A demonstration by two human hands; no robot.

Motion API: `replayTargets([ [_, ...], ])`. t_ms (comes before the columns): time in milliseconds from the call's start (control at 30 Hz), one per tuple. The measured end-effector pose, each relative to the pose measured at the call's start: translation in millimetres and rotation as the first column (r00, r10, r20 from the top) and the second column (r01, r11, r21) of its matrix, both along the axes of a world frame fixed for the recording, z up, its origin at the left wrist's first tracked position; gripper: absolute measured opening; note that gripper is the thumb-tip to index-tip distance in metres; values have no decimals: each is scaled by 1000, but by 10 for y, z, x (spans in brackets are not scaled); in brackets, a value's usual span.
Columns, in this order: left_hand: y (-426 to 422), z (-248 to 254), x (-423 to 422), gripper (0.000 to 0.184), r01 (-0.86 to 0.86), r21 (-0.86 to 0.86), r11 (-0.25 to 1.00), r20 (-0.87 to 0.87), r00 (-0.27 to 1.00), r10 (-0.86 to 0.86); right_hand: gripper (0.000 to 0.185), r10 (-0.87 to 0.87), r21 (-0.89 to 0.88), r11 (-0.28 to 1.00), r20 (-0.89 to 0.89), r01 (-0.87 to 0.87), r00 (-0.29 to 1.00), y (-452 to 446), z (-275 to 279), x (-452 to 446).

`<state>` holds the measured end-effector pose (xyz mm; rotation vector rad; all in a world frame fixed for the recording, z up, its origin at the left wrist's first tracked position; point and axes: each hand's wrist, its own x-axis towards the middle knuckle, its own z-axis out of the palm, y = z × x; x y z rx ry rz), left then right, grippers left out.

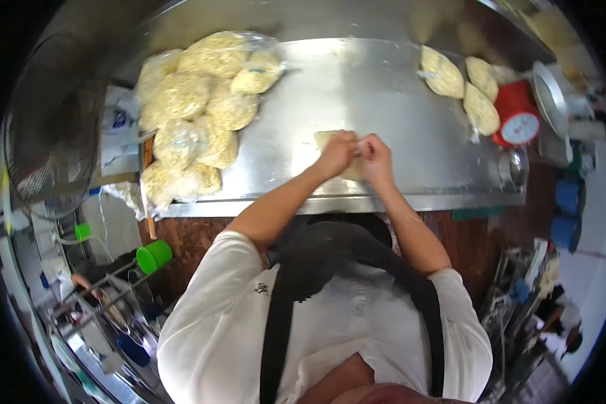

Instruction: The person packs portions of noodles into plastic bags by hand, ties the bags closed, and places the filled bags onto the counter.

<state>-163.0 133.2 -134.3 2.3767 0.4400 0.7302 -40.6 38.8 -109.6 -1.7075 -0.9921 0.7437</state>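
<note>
My left hand (338,153) and my right hand (376,155) meet close together above the steel table, near its front edge. The fingers of both are closed in a pinch. A pale beige, bag-like thing (324,139) shows beyond my left hand and again below, between the wrists. Its middle is hidden by my hands, and what exactly the fingertips grip is too small to make out.
Clear bags of yellowish noodles (182,97) are piled on the table's left. Several more bags (442,73) lie at the back right, beside a red dial scale (518,114). A metal bowl (513,166) stands near the right corner; a green bucket (153,256) is lower left.
</note>
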Motion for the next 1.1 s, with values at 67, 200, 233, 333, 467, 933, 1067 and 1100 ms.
replayTargets([
  [67, 92, 468, 370, 9, 12, -103, 995, -10, 1000, -13, 12, -96, 2, 995, 34, 96, 995, 102, 600, 188],
  [200, 445, 1681, 1180, 29, 83, -11, 996, 280, 957, -77, 15, -406, 366, 883, 275, 296, 872, 284, 1694, 937],
  [233, 558, 2005, 1220, 41, 95, -89, 992, 301, 952, -64, 17, -444, 378, 863, 255, 334, 859, 339, 2050, 1053],
  [333, 1263, 2098, 995, 65, -62, 96, 993, 359, 933, 24, 22, -413, 384, 877, 293, 289, 862, 445, 2308, 1351],
  [467, 2422, 1408, -141, 101, -539, 454, 710, -370, 611, 700, 22, -400, 269, 913, 432, 308, 808, 186, 1946, 1190],
  [933, 2944, 2067, -1099, 20, -635, -29, 772, 232, 747, 623, 52, 235, 53, 964, 297, -262, 926, 286, 1564, 48],
  [1067, 1874, 2832, -1048, 27, -427, -565, 706, 124, 802, 584, 105, 70, 187, 964, 509, -189, 858, 660, 1943, -433],
  [1100, 1715, 2736, -1024, 27, -427, -555, 714, 141, 798, 586, 113, 21, 211, 965, 531, -156, 847, 741, 1963, -489],
])
